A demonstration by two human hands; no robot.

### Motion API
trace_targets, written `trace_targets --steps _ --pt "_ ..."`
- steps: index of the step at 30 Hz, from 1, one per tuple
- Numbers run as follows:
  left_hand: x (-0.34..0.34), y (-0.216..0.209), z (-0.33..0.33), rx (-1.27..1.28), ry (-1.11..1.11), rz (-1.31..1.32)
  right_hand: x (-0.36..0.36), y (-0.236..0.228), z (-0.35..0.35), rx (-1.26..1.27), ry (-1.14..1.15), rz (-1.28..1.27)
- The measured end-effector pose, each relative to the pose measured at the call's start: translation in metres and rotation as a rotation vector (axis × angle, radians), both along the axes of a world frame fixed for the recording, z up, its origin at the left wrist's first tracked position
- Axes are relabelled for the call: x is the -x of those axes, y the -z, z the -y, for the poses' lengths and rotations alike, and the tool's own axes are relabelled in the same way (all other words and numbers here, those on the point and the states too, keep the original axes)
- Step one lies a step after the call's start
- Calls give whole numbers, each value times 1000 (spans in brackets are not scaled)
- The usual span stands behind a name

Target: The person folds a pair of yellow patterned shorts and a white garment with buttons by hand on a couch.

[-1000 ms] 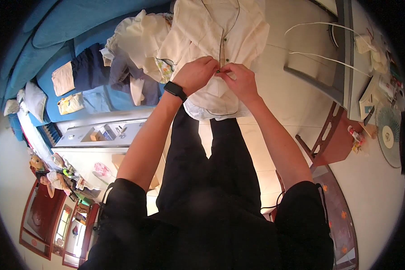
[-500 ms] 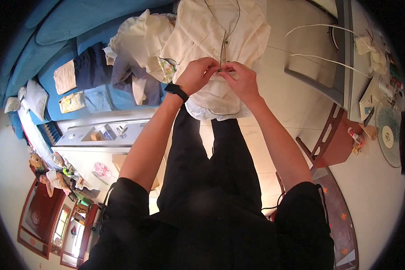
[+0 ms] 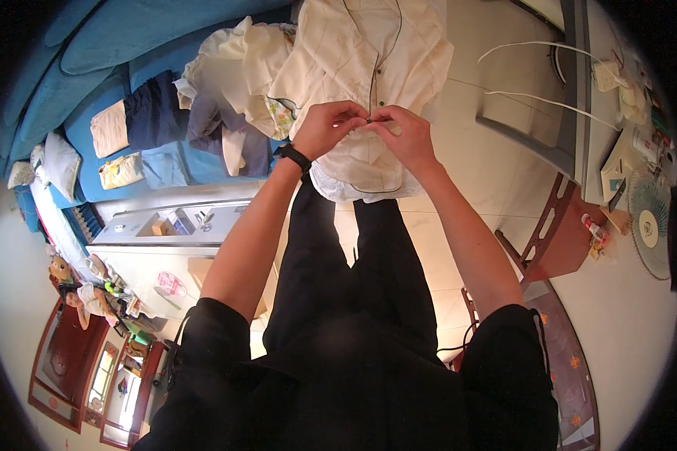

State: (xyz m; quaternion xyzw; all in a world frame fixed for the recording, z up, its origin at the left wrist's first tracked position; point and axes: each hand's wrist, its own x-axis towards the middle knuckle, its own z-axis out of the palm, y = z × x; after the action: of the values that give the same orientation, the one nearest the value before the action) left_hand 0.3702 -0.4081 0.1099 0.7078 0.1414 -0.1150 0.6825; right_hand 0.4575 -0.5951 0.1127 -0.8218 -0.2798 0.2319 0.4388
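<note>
A cream shirt (image 3: 410,56) with dark piping and small dark buttons lies spread out in front of me. My left hand (image 3: 329,129) pinches the shirt's dark-edged front opening, thumb and forefinger together. Meeting it fingertip to fingertip, my right hand (image 3: 404,137) grips the same edge from the other side. Just above the fingers a dark green button (image 3: 381,104) shows on the cloth. Whatever small part sits between the fingertips is mostly hidden. A black watch (image 3: 294,155) is on my left wrist.
On the blue sofa (image 3: 90,52) at the left lie a heap of crumpled cream clothes (image 3: 237,64), dark folded trousers (image 3: 154,105) and a folded yellow-white garment (image 3: 122,171). A grey-topped low table (image 3: 128,228) stands nearer. A fan (image 3: 647,225) and a red-brown chair (image 3: 560,233) are at the right.
Both hands have shifted very slightly nearer to me along the shirt's front edge. The green button above the fingers shows more plainly now. The pinch is kept.
</note>
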Motion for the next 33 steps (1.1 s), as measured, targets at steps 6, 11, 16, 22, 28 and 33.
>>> trace_targets --steps 6,11,16,22,28,33 --pt "1 3 -2 20 -29 -33 -3 1 -2 -81 22 -108" --pt "0 3 1 100 -75 -48 -9 0 0 -58 15 -150" --pt "0 4 0 195 -84 -66 -19 -7 -3 -38 -38 -168" --pt "-1 4 2 226 -99 -18 -22 -8 -4 -58 -45 -309" --pt "-2 -2 7 164 -86 2 -25 -1 -1 -102 -9 -365" --pt "1 -2 9 197 -123 -6 -24 -2 -2 -68 -17 -370"
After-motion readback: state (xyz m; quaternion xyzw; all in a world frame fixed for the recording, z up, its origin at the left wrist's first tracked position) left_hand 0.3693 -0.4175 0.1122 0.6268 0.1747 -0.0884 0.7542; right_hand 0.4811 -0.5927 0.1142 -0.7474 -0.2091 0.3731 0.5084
